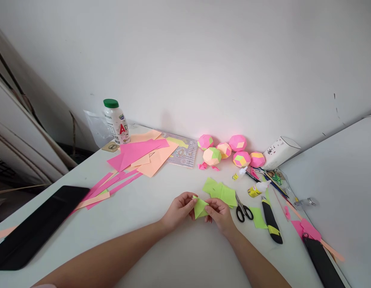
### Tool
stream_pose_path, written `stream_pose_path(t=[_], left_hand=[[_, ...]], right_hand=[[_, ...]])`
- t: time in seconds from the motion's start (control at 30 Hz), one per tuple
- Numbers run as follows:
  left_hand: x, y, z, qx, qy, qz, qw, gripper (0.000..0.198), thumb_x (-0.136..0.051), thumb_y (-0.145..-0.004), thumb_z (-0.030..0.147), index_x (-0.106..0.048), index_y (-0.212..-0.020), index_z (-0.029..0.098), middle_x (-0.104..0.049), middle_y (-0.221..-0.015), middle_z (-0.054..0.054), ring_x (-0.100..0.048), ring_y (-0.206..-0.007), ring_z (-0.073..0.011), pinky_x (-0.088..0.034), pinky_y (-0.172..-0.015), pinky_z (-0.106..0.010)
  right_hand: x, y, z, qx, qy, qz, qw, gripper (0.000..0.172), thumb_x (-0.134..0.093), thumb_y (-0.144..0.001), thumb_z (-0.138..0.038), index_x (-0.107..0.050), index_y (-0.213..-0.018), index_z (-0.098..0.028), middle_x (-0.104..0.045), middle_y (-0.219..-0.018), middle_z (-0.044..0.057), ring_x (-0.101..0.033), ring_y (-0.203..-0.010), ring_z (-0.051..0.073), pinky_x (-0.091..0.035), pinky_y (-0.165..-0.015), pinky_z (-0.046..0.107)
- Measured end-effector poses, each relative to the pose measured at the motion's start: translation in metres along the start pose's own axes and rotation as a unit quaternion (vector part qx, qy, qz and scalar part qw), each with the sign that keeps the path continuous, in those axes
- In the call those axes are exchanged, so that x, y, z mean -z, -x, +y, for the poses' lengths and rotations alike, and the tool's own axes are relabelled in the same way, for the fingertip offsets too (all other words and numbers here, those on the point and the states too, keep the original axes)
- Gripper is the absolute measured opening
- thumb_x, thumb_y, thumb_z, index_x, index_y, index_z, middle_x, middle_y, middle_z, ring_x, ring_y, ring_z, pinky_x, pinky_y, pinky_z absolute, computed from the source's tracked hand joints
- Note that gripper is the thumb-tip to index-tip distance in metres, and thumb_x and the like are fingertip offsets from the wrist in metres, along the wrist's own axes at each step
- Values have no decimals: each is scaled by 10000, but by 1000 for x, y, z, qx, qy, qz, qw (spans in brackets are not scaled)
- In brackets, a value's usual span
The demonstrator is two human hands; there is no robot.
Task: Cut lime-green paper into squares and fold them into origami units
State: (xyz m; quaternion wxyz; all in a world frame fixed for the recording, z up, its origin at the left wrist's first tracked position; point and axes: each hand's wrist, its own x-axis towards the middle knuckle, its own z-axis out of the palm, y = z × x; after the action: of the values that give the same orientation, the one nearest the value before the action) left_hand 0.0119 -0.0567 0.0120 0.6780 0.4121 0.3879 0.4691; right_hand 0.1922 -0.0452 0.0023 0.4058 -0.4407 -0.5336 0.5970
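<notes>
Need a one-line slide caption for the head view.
Left hand and right hand hold a folded green paper beside scissors.

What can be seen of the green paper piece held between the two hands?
The green paper piece is lime-green, folded into a pointed, roughly triangular shape. The left hand pinches its left edge, the right hand its right side. It is low over the white table, beside loose green squares.
</notes>
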Motion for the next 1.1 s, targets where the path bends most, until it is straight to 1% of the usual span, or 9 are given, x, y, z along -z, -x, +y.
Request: stream_pose_path(t=[0.17, 0.27, 0.37, 0.43, 0.5, 0.6, 0.83, 0.97, 1.1], left_hand=[[0, 0, 0, 2, 1, 21, 1000, 478, -634, -716, 561, -524, -963, 167, -602, -666, 16, -578, -611, -135, -463, -611, -275], [1, 0, 0, 0, 10, 31, 999, 502, -650, -702, 559, -523, -994, 170, -610, -712, 6, -583, -660, -140, -453, -639, -273], [2, 0, -2, -8, 22, 38, 999, 476, -663, -697, 546, -519, -954, 173, -551, -657, 38, -541, -606, -114, -427, -591, -248], [2, 0, -3, -9, 34, 28, 999, 439, -666, -702, 534, -508, -899, 176, -526, -639, 48, -522, -579, -102, -410, -561, -235], [2, 0, -3, -1, 42, 0, 999, 415, -664, -710, 528, -501, -857, 175, -549, -669, 32, -537, -594, -109, -412, -559, -237], [2, 0, -2, 8, 34, -39, 999, 405, -654, -723, 530, -517, -837, 166, -588, -726, 2, -568, -642, -127, -426, -587, -251], [3, 2, -7, 2, -22, -92, 996, 411, -658, -745, 466, -531, -1005, 174, -645, -900, -53, -613, -824, -186, -459, -707, -301], [3, 3, -12, -2, -66, -75, 995, 419, -665, -750, 388, -517, -1091, 193, -639, -923, -43, -611, -846, -189, -462, -726, -306], [4, 2, -13, -4, -50, -75, 996, 417, -662, -749, 378, -511, -1092, 197, -638, -918, -32, -610, -860, -187, -465, -757, -319]], right_hand=[[2, -1, 4, 12, 30, 5, 999, 270, -699, -728, -391, -664, -881, -171, -602, -544, -25, -561, -406, 121, -380, -363, 218], [4, -1, 5, 24, 41, -5, 999, 256, -696, -733, -384, -691, -894, -185, -677, -805, 35, -552, -408, 91, -394, -363, 223], [4, -1, 2, 44, 42, -21, 998, 204, -673, -757, -375, -709, -844, -195, -640, -1043, 69, -557, -433, 71, -398, -370, 225], [3, -1, 1, 46, 39, -28, 998, 182, -672, -762, -363, -709, -833, -200, -644, -966, 51, -559, -453, 77, -407, -389, 224], [4, 0, 1, 36, 38, -32, 998, 184, -684, -753, -352, -698, -864, -206, -634, -785, 11, -543, -462, 86, -425, -418, 224], [4, -1, 3, 19, 39, -40, 998, 227, -704, -732, -346, -679, -908, -205, -560, -601, -38, -524, -467, 98, -435, -441, 225], [1, -1, 2, 30, 35, 6, 999, 209, -713, -701, -361, -673, -821, -193, -558, -553, -39, -497, -431, 98, -418, -413, 230], [1, -1, 3, 23, 48, 18, 998, 224, -702, -714, -379, -681, -819, -183, -556, -489, -37, -486, -412, 105, -419, -409, 239], [0, -1, 3, 19, 58, 15, 998, 246, -705, -710, -398, -691, -831, -184, -568, -502, -33, -494, -418, 107, -427, -412, 242]])
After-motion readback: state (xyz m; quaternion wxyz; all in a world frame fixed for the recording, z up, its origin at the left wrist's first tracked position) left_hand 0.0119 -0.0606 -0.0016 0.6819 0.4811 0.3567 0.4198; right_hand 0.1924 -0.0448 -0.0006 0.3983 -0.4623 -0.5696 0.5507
